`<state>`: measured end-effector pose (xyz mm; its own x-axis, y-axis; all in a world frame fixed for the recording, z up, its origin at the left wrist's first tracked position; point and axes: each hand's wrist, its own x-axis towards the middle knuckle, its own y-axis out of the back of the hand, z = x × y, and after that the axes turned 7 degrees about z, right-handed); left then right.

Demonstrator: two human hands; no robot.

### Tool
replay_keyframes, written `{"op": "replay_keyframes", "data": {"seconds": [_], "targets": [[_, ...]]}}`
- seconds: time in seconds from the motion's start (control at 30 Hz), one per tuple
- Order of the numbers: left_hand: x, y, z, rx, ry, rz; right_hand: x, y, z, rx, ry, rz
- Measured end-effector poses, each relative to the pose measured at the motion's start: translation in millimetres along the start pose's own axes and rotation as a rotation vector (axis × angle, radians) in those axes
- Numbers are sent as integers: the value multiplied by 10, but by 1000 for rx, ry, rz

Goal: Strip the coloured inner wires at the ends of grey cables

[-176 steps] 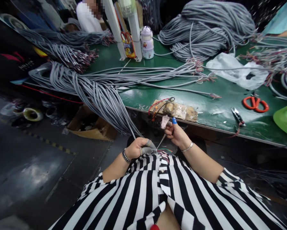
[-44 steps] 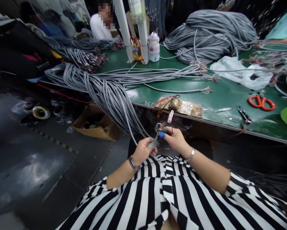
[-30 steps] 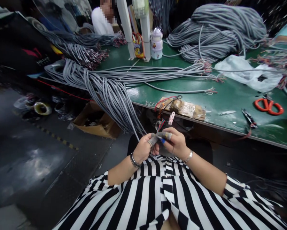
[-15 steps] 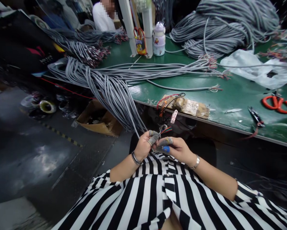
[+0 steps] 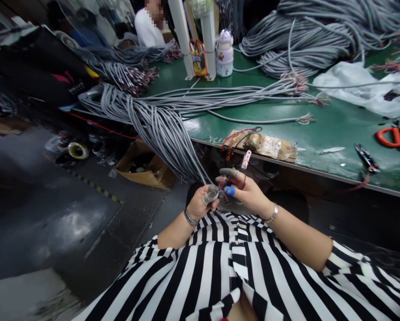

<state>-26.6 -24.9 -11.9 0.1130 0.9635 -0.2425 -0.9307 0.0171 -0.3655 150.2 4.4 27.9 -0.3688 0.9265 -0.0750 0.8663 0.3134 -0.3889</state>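
My left hand (image 5: pixel 202 203), with grey finger covers, is closed around the end of a grey cable near my lap. From that end stick out thin coloured wires (image 5: pixel 222 182). My right hand (image 5: pixel 248 191), wearing a grey cover and a blue one on its fingers, pinches at these wires from the right. The exact grip on single wires is too small to make out. A thick bundle of grey cables (image 5: pixel 166 133) hangs over the table edge just beyond my left hand.
On the green table (image 5: pixel 270 133) lie a taped cardboard strip (image 5: pixel 276 148), pliers (image 5: pixel 367 158), red-handled scissors (image 5: pixel 392 137) and a plastic bag (image 5: pixel 363 91). A bottle (image 5: pixel 224 53) stands behind. Coiled cables (image 5: pixel 313 40) fill the back right. A cardboard box (image 5: pixel 146 167) sits on the floor; another person (image 5: pixel 149 26) is beyond.
My right hand has lifted slightly, its fingers opening from a tight pinch beside the left hand to reach around the wires. The wires now point differently. The view has shifted a little.
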Motion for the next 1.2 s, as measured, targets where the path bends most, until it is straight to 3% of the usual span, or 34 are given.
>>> {"op": "replay_keyframes", "data": {"seconds": [0.07,0.17,0.27,0.37,0.57,0.77,0.93,1.0,1.07,1.13,1.2], "targets": [[-11,31,-13,8,20,-44,24,-92,8,131,-90,-13],[-38,80,4,44,26,-107,54,-133,65,263,-251,78],[-74,102,42,125,45,-195,102,-55,155,301,-361,255],[-83,98,55,160,31,-233,113,84,258,216,-353,370],[-52,101,47,207,-105,-83,-83,308,330,-49,-132,197],[-18,81,107,413,-172,-236,-224,294,156,130,-328,13],[33,80,114,440,-256,-357,-205,213,151,-54,-284,-135],[19,85,107,422,-246,-385,-148,225,204,-150,-222,-14],[-2,94,86,348,-193,-393,-70,290,273,-197,-164,233],[-8,109,52,201,-132,-331,-13,393,329,-219,-111,467],[15,128,17,21,-111,-210,-19,484,342,-258,-27,546]]}}
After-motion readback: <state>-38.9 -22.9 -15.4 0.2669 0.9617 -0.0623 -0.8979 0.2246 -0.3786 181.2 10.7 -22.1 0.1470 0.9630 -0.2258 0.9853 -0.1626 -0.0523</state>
